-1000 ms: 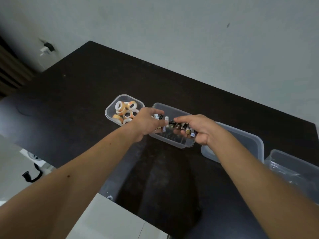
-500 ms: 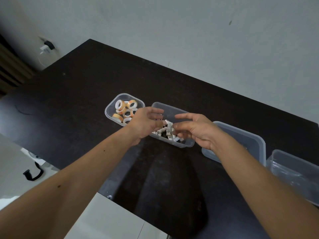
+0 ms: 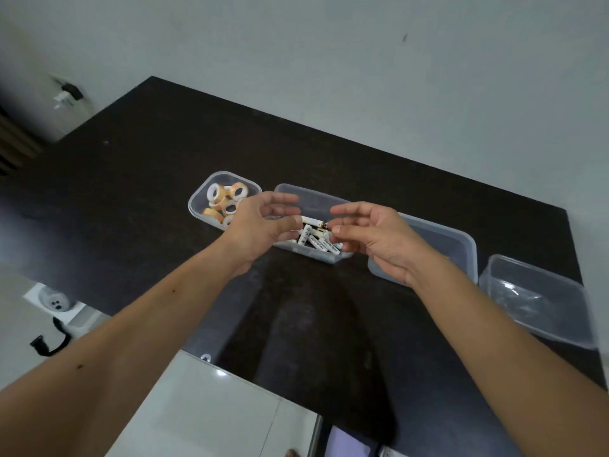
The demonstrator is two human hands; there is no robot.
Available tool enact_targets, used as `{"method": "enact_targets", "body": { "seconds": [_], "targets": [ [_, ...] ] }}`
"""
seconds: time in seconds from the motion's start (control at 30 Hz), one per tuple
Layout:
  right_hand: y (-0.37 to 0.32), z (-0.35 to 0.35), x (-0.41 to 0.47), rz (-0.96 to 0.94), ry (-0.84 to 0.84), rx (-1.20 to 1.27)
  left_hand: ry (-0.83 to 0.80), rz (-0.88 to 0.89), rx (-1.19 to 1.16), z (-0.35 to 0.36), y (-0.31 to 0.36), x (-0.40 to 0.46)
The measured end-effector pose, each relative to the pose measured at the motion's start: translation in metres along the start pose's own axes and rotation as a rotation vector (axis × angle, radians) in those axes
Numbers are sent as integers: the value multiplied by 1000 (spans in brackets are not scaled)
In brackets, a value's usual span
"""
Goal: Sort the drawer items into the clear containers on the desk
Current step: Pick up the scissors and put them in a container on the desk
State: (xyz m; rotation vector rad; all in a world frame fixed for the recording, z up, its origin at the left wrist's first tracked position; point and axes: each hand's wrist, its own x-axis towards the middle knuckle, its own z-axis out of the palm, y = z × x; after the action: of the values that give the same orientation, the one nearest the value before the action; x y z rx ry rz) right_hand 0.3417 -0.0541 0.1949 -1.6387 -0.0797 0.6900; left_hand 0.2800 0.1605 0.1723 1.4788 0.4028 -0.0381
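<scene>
With both palms spread and holding nothing, I'm hovering my left hand [image 3: 260, 222] and right hand [image 3: 372, 239] over the middle container [image 3: 313, 199] where the batteries [image 3: 318, 239] are lying. Reads as battery drop done. Next I'm reaching back toward the drawer, out of view, for another item type; tape rolls [image 3: 224, 201] are sitting in the left container [image 3: 197, 202].

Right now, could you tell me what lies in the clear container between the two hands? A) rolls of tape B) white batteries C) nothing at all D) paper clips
B: white batteries lie piled in the middle container, below the left hand and right hand, both with relaxed fingers holding nothing; the tape rolls sit in the neighbouring container to the left.
</scene>
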Motion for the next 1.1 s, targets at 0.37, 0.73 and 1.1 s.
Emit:
{"method": "enact_targets", "body": {
  "seconds": [0.37, 0.73, 1.1],
  "targets": [
    [81, -11, -163, -30, 109, 23, -182, -16, -84, 33, -55, -139],
    [242, -36, -324, 177, 216, -82, -500, -188, 171, 82, -184, -260],
    [363, -75, -348, 271, 353, -399, -379, -108, 516, 143, -288, -261]
  ]
}}
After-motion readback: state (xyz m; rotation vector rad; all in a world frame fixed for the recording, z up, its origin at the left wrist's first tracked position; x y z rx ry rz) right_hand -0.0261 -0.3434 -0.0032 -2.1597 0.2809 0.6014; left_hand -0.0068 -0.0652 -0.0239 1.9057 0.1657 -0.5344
